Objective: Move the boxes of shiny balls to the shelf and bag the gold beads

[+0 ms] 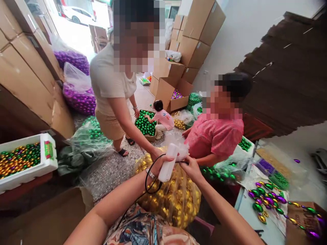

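Note:
My left hand (163, 165) is closed around a white block-shaped device (167, 166) that looks like a power bank. A black cable (146, 182) loops round beside my left wrist. My right hand (190, 166) is pinched on the cable, just right of the device. Below both hands bulges a clear plastic bag of gold beads (176, 200). Its gathered translucent top (180, 144) rises behind the device. One person's arm (133, 126) reaches in from the left toward my left hand, its own hand partly hidden.
A person in pink (217, 132) sits at right; a small child (163, 117) crouches by a box of green beads (145, 124). A white foam box of beads (48, 160) stands at left. Bead strings (268, 197) lie on the right-hand table (241, 207). Cartons (198, 51) are stacked behind.

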Available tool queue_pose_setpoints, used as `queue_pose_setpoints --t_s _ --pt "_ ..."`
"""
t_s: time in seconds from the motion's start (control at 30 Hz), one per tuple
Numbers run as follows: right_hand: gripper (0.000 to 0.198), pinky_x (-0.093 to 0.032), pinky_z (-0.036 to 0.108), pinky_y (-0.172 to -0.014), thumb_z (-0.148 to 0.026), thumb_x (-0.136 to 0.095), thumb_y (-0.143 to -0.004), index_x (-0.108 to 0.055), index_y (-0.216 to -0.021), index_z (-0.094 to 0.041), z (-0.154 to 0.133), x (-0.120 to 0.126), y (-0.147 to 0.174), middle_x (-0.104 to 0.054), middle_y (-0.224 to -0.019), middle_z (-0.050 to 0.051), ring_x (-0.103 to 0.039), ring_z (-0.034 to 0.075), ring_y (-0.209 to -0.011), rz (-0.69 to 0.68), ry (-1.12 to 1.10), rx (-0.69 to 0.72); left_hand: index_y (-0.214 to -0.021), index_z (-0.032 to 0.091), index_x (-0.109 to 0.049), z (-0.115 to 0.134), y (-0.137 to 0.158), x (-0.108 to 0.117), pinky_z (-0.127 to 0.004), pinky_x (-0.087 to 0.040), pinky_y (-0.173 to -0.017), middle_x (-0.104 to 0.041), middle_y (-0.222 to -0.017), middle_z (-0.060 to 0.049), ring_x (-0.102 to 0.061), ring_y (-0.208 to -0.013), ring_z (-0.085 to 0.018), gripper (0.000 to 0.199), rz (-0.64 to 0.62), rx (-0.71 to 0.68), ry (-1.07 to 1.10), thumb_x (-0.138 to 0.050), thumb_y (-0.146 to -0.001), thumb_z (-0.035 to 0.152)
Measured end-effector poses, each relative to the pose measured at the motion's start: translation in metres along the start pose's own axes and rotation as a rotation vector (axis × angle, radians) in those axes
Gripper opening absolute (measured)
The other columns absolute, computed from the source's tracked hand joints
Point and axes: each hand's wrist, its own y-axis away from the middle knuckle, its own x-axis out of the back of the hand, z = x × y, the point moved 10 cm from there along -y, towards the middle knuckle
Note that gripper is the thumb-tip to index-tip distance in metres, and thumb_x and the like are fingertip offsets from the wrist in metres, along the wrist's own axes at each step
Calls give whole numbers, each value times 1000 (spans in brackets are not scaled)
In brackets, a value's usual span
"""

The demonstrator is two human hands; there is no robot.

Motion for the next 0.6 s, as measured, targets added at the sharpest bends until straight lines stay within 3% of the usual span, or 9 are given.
queue_pose_setpoints --t_s 0.1,0.23,0.33,0.4,0.5,0.6 --pt "20 -52 27 -74 -24 -55 -73 -69 -87 -19 1 -18 -40 -72 -83 2 -65 18 -80 16 -6 20 -118 11 -62 19 -26 29 -25 -38 -48 -62 -70 -4 -58 -55 -17 78 19 19 -36 -70 -47 44" --pt "22 -52 26 -77 -18 -55 -76 -69 -94 -15 -18 -79 -109 -73 -93 4 -66 17 -87 -78 36 65 -121 12 -57 55 -45 88 -25 -38 -49 -61 -67 -2 -57 -55 -17 81 146 -16 -84 -73 -49 44" --pt "28 -51 27 -86 -14 -56 -81 -67 -107 -12 -41 -130 -169 -72 -107 8 -65 18 -95 -166 182 74 -117 14 -57 84 -37 145 -25 -42 -53 -62 -73 -1 -55 -57 -14 79 332 -101 -103 -77 -47 46" --pt "30 -49 33 -94 -16 -59 -85 -66 -113 -11 -55 -156 -205 -70 -112 12 -63 21 -102 -188 228 66 -110 15 -60 93 -16 184 -26 -47 -59 -66 -84 -4 -57 -63 -14 72 478 -169 -129 -82 -48 43" --pt "42 -40 43 -107 -19 -58 -89 -59 -130 -11 -81 -185 -233 -57 -137 15 -53 26 -123 -175 286 121 -113 16 -62 72 33 230 -28 -49 -65 -70 -100 -7 -62 -77 -19 69 632 -153 -175 -84 -52 41" --pt "48 -36 42 -110 -20 -55 -92 -51 -140 -15 -99 -217 -216 -37 -155 12 -42 27 -135 -243 377 269 -113 18 -63 25 85 256 -27 -48 -67 -72 -98 -5 -65 -92 -23 59 747 -27 -243 -82 -61 38"
